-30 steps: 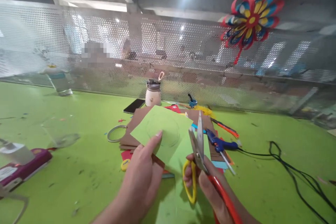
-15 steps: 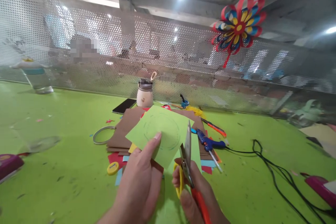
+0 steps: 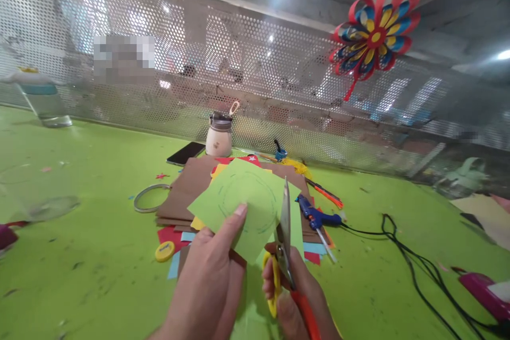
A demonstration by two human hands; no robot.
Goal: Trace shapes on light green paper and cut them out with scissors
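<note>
My left hand (image 3: 217,271) pinches a light green sheet of paper (image 3: 239,186) by its lower edge, thumb on top. A dashed circle is drawn on the sheet in dark ink. In my right hand (image 3: 298,292) is a pair of scissors (image 3: 283,239) with one red and one yellow handle. The blades point up and lie by the sheet's right edge, slightly apart. Whether they are cutting into the paper I cannot tell. Under the sheet is a stack of brown paper (image 3: 183,191), with red, blue and yellow pieces sticking out.
A blue glue gun (image 3: 319,218) with a black cord lies right of the stack, near an orange cutter (image 3: 326,195). Behind stand a cream bottle (image 3: 219,138) and a black phone (image 3: 185,153). A tape ring (image 3: 151,198) and yellow disc (image 3: 164,251) lie left. A perforated metal screen (image 3: 255,90) borders the table.
The view has shifted slightly, so the far objects sit a little differently. The green sheet has turned slightly, its right corner now behind the blades. Both hands keep their hold.
</note>
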